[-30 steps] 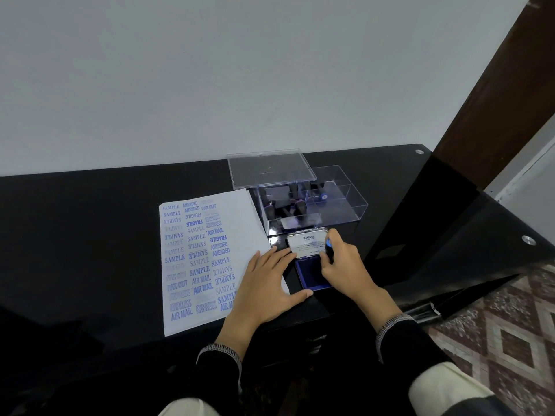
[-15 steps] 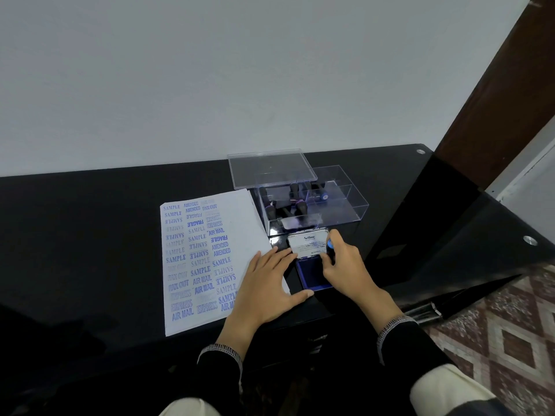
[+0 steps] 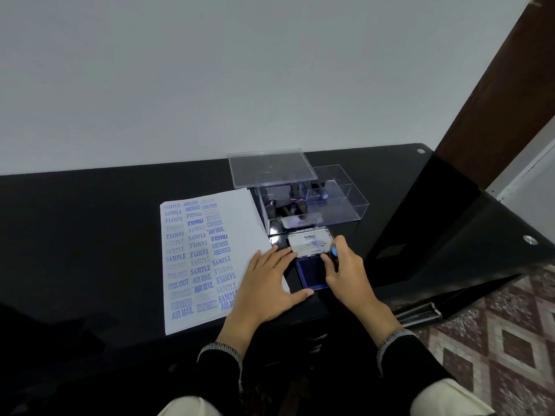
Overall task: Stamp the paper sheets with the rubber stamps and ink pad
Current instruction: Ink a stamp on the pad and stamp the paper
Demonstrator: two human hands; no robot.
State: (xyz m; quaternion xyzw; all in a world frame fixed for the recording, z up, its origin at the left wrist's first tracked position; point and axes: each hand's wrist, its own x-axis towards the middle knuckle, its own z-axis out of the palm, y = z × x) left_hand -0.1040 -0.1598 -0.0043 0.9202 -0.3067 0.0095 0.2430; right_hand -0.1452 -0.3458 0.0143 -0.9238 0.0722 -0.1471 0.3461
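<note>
A white paper sheet [image 3: 207, 259] covered with blue stamped words lies on the black desk. My left hand [image 3: 267, 283] rests flat on its lower right corner, fingers straight, thumb stretched toward the ink pad. The blue ink pad [image 3: 310, 273] lies open just right of the sheet, its labelled lid [image 3: 309, 241] raised behind it. My right hand [image 3: 345, 271] grips a rubber stamp [image 3: 334, 251] with a blue-topped handle and holds it down on the pad's right side. The stamp's face is hidden under my fingers.
A clear plastic box [image 3: 345, 199] holding several dark-handled stamps [image 3: 295, 205] stands behind the ink pad, its clear lid [image 3: 270, 169] propped at the back. The desk's [image 3: 90, 235] front edge runs under my wrists. A patterned floor [image 3: 495, 340] shows at lower right.
Almost nothing differs. My right hand with the stamp has stayed on the ink pad and my left hand has stayed on the sheet.
</note>
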